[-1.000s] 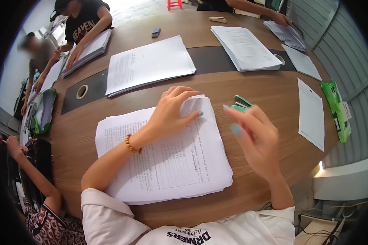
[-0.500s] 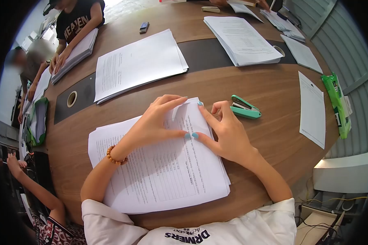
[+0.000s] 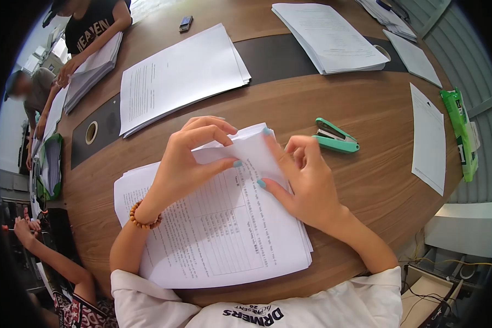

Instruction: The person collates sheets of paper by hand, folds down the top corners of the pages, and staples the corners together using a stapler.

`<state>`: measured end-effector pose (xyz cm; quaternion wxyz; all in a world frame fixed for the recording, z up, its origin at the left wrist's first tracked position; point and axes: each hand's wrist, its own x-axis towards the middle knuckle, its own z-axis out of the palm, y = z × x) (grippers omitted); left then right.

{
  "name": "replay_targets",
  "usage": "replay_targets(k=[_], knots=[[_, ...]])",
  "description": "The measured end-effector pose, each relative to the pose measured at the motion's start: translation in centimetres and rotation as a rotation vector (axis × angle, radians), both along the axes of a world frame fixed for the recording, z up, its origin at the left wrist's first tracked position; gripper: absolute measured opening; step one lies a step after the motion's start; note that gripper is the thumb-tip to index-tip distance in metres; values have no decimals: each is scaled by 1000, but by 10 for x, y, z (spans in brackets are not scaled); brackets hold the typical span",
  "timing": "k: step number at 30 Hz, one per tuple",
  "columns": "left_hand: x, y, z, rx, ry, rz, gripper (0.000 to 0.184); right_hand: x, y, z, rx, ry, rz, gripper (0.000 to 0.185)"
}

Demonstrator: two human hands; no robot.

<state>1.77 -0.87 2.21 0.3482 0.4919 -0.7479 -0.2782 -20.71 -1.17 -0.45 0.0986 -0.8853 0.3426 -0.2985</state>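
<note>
A thick stack of printed sheets (image 3: 218,235) lies before me on the wooden table, its top sheets bent up at the far edge. My left hand (image 3: 194,156), with a beaded bracelet at the wrist, has its thumb and curled fingers around that raised paper edge. The index finger and thumb of my right hand (image 3: 303,180) rest on the far right corner of the sheets, spread apart, the other fingers curled. Just beyond my right hand is a green stapler (image 3: 337,136), touched by neither hand.
Further paper stacks (image 3: 183,76) (image 3: 331,41) stand across the table. A single sheet (image 3: 427,139) and a green package (image 3: 460,134) are at the right. A tape roll (image 3: 92,133) is at the left. A person in a black shirt (image 3: 95,27) handles papers; others sit at the left.
My right hand has come from the right onto the stack's far corner. The top sheets' far edge has lifted and bent, and my left hand has closed around it.
</note>
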Motion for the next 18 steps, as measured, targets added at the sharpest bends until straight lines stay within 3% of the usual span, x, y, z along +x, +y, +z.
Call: replay_targets(k=[2, 7, 18], knots=[[-1, 0, -1, 16, -4, 11, 21, -2, -5, -1, 257, -168, -18, 67], [-5, 1, 3, 140, -8, 84, 16, -3, -13, -8, 280, -201, 58, 73], [-8, 5, 2, -109, -154, 35, 16, -1, -6, 5, 178, 45, -6, 56]])
